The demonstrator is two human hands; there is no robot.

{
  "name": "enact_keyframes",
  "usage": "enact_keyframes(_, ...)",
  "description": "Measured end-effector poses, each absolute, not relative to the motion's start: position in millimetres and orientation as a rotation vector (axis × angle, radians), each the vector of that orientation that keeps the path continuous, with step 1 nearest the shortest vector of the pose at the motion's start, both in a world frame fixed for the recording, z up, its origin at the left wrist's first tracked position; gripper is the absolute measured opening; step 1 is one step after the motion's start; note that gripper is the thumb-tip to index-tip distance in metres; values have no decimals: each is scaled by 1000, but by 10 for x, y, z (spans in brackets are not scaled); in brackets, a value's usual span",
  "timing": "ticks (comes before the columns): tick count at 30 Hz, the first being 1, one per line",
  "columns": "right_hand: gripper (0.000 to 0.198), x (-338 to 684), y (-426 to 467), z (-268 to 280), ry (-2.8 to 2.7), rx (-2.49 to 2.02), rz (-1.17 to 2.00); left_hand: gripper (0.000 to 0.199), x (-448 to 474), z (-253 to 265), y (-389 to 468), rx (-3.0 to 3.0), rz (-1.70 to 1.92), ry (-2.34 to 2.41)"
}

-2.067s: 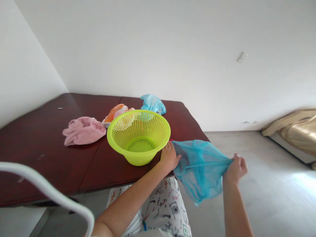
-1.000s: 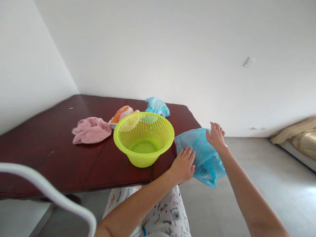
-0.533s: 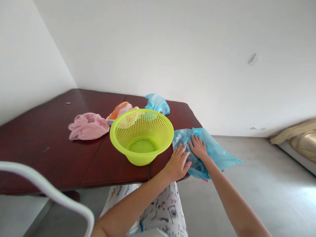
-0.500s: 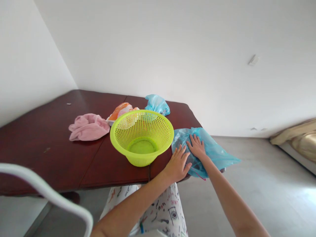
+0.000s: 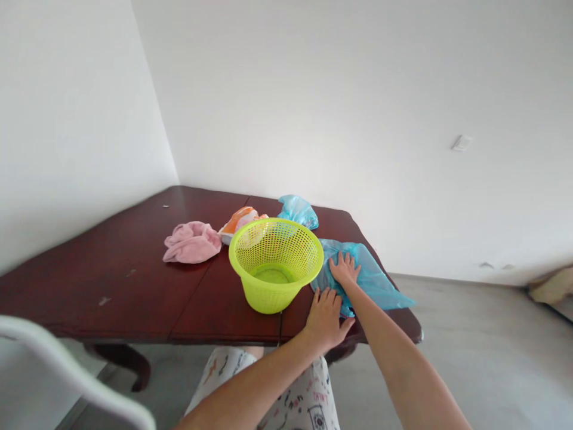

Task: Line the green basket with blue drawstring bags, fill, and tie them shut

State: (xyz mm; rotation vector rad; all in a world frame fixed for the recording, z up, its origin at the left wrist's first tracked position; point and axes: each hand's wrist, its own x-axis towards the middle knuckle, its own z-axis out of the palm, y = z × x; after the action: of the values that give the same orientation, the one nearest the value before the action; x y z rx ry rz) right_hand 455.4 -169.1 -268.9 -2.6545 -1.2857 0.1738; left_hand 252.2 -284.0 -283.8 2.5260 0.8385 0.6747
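Observation:
A thin blue plastic bag lies spread flat near the right end of the dark red table. My right hand presses on the bag with its fingers spread. Closer to me, my left hand rests with fingers apart at the bag's near left edge, by the table's front. Just left of both hands stands a yellow-green plastic basket, upright, with perforated walls and no contents showing inside. Neither hand grips anything.
Behind the basket sit a second, bunched blue bag and an orange and white package. A pink cloth lies crumpled to their left on the table. A white curved chair part shows at lower left.
The view has shifted, so the table things appear further right and lower. My hands stay on the blue bag, whose near edge is now drawn in onto the table.

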Motion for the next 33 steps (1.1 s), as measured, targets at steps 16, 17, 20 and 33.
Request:
enact_keyframes(16, 89, 4587, -1700, -2834, -1287, -2617, 64, 126, 1682, -3243, -2964, 2673, 369, 334)
enact_keyframes(17, 89, 4601, -1693, -2855, -1285, -2610, 57, 127, 1565, -3284, -2952, 2679, 341, 314)
enact_keyframes(20, 86, 4639, -1674, -2923, -1271, -2579, 25, 120, 1133, -3304, -2872, 2701, 248, 274)
enact_keyframes(33, 83, 4635, -1676, -3023, -1363, -2380, -155, 40, -785, -2531, -2044, 2109, 828, 1011)
